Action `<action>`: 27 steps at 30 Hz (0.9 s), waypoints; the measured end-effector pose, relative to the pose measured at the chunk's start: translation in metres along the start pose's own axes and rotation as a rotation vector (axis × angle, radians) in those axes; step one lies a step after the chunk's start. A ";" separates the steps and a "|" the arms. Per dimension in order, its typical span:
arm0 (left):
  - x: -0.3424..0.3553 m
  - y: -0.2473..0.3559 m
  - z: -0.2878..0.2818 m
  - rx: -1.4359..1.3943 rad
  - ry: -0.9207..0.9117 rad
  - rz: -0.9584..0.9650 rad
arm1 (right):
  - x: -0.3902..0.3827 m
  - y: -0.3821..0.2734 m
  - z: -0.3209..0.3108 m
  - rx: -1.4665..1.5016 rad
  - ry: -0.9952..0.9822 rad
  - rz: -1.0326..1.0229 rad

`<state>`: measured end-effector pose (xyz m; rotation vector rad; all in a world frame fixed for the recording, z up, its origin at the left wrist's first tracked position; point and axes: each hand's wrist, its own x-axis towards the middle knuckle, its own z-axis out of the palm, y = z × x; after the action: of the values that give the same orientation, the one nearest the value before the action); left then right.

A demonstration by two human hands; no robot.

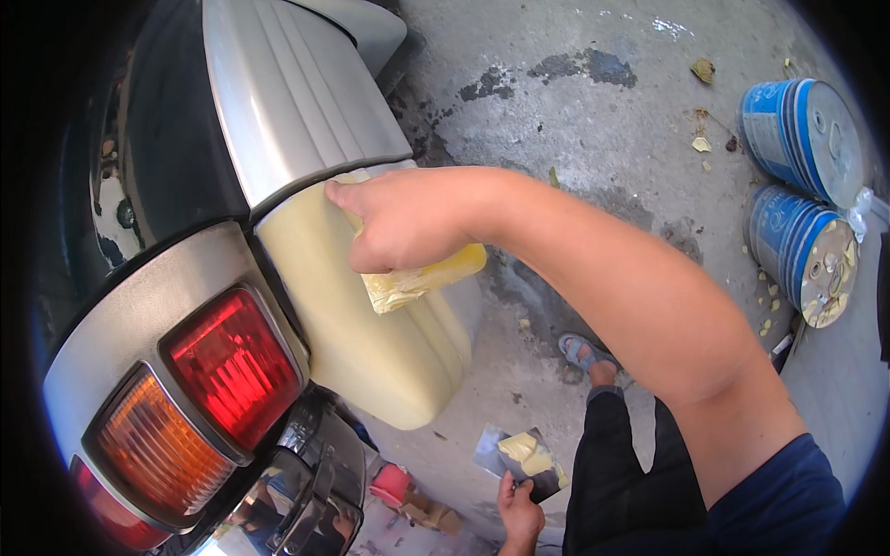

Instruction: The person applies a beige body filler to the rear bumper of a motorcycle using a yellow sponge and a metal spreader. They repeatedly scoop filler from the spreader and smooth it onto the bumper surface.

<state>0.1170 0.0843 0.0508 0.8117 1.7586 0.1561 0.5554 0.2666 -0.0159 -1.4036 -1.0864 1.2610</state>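
Right hand (408, 222) is holding a yellow spreader (428, 281) over a cream panel (371, 357), frame center.
Left hand (521, 511), bottom center, is pinching a board (546, 488) in its grip.

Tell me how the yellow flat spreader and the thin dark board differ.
Colour: the yellow flat spreader is far brighter than the thin dark board.
Place: the spreader is in the right hand, over the cream-coated car panel; the board is in the left hand.
Load: the board carries a heap of cream paste; the spreader shows thinner smears.
Both are hand-held and soiled.
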 end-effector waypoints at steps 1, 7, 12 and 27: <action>-0.001 0.000 -0.001 0.002 0.007 -0.001 | -0.006 -0.008 -0.002 -0.005 -0.051 0.020; -0.001 -0.003 -0.005 0.026 0.003 -0.004 | -0.028 -0.006 0.023 0.064 -0.054 0.028; 0.001 -0.008 -0.015 0.030 0.001 0.005 | -0.053 -0.010 0.045 0.158 -0.081 0.063; 0.006 -0.020 -0.040 0.108 -0.060 0.035 | -0.119 -0.006 0.121 0.313 -0.095 0.116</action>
<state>0.0714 0.0840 0.0506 0.9170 1.7082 0.0597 0.4249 0.1602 0.0055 -1.1917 -0.8347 1.5224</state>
